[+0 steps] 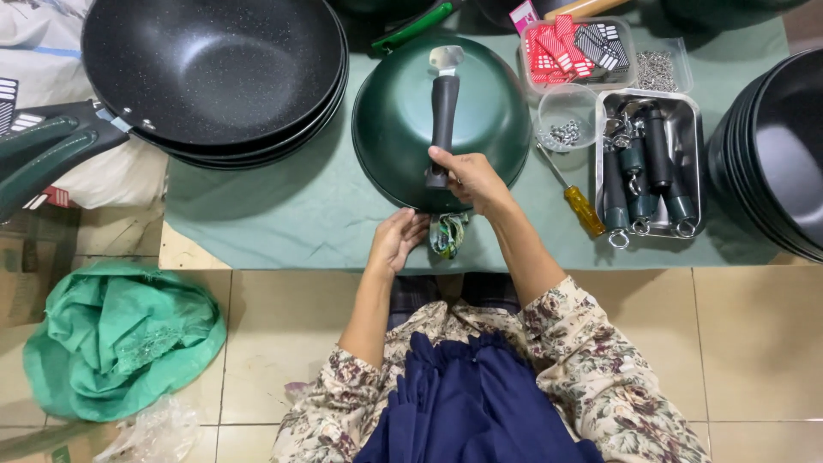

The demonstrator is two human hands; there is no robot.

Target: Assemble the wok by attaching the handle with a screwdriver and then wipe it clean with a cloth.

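Right hand [467, 176] grips black handle [443, 116] atop upturned green pan [403, 120]; left hand [396, 238] cups its rim. Screwdriver [576, 199], parts tray [693, 163] right (stacked pans [214, 69] upper left). Green-clothed tabletop [283, 206], tiled floor [754, 343].

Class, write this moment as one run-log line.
right hand: grips black handle on upturned green wok | left hand: at wok's near rim | screwdriver: on cloth

An upturned pan [403, 120] is lying between stacked pans [214, 73] at left and a tray of handles [649, 163] at right. A screwdriver [576, 199] is lying between pan and tray.
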